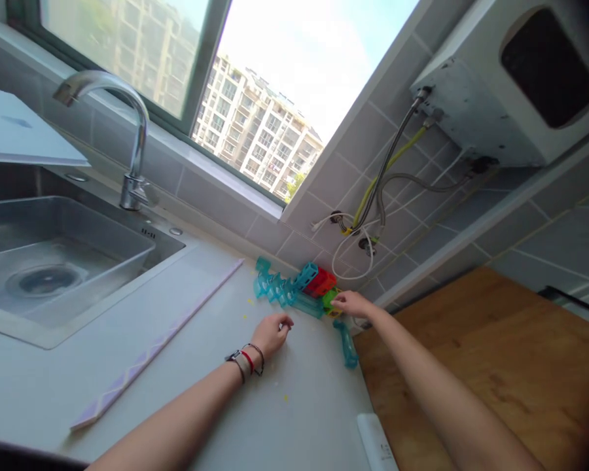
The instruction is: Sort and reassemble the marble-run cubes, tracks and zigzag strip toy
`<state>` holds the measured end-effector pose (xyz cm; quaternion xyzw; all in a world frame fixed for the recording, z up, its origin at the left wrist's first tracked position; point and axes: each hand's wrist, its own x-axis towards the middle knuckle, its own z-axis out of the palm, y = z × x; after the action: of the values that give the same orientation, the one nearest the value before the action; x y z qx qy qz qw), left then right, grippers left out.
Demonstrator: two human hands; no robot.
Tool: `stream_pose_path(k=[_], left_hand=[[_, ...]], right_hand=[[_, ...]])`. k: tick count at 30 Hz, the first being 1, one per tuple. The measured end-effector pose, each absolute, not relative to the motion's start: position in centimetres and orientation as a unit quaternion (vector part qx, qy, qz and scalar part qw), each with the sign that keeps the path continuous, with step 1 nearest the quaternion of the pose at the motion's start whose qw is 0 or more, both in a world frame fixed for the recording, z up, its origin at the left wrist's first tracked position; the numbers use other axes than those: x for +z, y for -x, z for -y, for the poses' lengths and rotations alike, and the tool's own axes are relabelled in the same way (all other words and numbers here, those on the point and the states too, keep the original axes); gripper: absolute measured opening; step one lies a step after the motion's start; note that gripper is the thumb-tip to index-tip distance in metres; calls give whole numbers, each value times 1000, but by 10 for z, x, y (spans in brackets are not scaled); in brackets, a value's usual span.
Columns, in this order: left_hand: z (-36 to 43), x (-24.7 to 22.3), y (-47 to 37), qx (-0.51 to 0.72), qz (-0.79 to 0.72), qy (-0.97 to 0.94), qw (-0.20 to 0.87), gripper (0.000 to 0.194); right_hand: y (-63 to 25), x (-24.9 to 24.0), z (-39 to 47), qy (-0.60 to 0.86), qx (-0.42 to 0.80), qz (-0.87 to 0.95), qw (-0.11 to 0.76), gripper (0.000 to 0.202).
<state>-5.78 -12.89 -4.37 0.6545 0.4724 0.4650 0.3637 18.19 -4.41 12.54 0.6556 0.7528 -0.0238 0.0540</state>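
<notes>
Low over the white countertop, my left hand (271, 335) is closed, its fingers curled in; whatever is in them, if anything, is too small to make out. My right hand (352, 304) reaches to the wall side with its fingertips pinched on a green plastic block (328, 299). Against it lie a red block (320, 281) and a blue block (306, 276). A row of clear teal plastic pieces (273, 288) runs left from these blocks along the wall. Below my right hand lies a separate teal handle-shaped piece (347, 345).
A steel sink (171, 252) with a faucet (138, 144) is at left. A long purple patterned strip (161, 343) lies across the counter (216, 405). Tiny yellow bits are scattered about. At right are a wooden board (451, 340) and a white bar (374, 439); hoses (387, 157) hang above.
</notes>
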Motion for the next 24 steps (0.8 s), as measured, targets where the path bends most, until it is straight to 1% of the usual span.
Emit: stream_pose_path(k=[4, 9, 14, 18, 24], left_hand=[[126, -46, 57, 460, -468, -659, 368, 25], [125, -45, 57, 450, -472, -662, 369, 26], [127, -40, 57, 446, -474, -663, 370, 27], [128, -38, 58, 448, -476, -662, 368, 27], [127, -39, 57, 447, -485, -655, 369, 27]], right_hand=[[-218, 130, 48, -710, -10, -697, 100, 28], [-251, 100, 67, -750, -23, -645, 143, 22], [-262, 66, 79, -777, -28, -615, 129, 29], [-265, 50, 74, -793, -27, -598, 109, 34], [-265, 29, 67, -818, -62, -560, 113, 36]])
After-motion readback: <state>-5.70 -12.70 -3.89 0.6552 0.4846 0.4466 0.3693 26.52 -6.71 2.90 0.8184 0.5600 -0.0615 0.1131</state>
